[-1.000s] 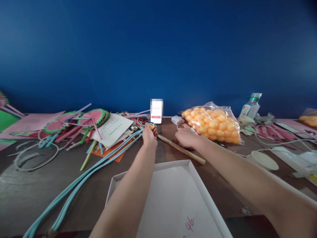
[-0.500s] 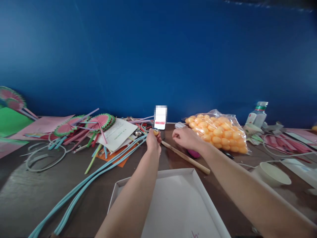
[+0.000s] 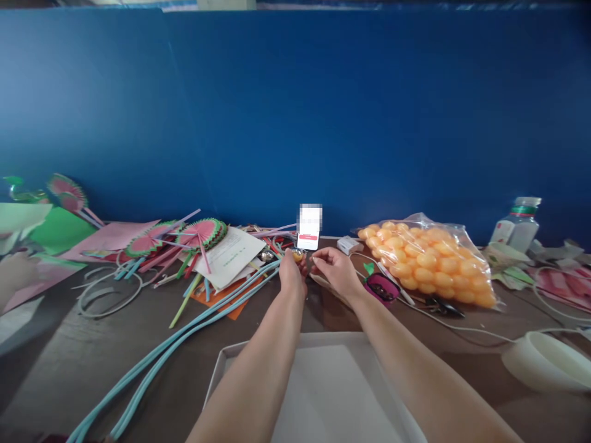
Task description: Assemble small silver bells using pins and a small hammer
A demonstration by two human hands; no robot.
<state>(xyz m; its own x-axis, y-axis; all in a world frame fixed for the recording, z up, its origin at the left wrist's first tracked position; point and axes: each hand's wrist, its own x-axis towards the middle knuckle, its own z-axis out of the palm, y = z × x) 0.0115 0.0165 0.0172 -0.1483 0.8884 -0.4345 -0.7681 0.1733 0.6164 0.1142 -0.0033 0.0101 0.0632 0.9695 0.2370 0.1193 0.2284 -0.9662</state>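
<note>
My left hand (image 3: 292,274) is closed around a small shiny gold ball (image 3: 298,253), which shows between its fingertips. Just to the right, my right hand (image 3: 336,269) has its thumb and fingers pinched together, close to the ball; whatever they hold is too small to make out. Beneath the right hand lies a wooden stick (image 3: 327,283), partly hidden. Several light blue cords (image 3: 184,332) run from beside the left hand towards the front left. A silver ball (image 3: 266,255) rests near their far end. Both forearms reach over a white shallow box (image 3: 332,381).
A bag of orange balls (image 3: 429,261) lies at right, beside a purple pouch (image 3: 382,288). A phone (image 3: 308,231) stands against the blue wall. Paper fans (image 3: 203,239) and sheets lie left. A cream bowl (image 3: 545,357) sits front right. Another person's hand (image 3: 13,277) is at the left edge.
My right hand has moved left, closer to the gold ball in my left hand, uncovering the purple pouch. The view has shifted slightly, and another person's hand now shows at the left.
</note>
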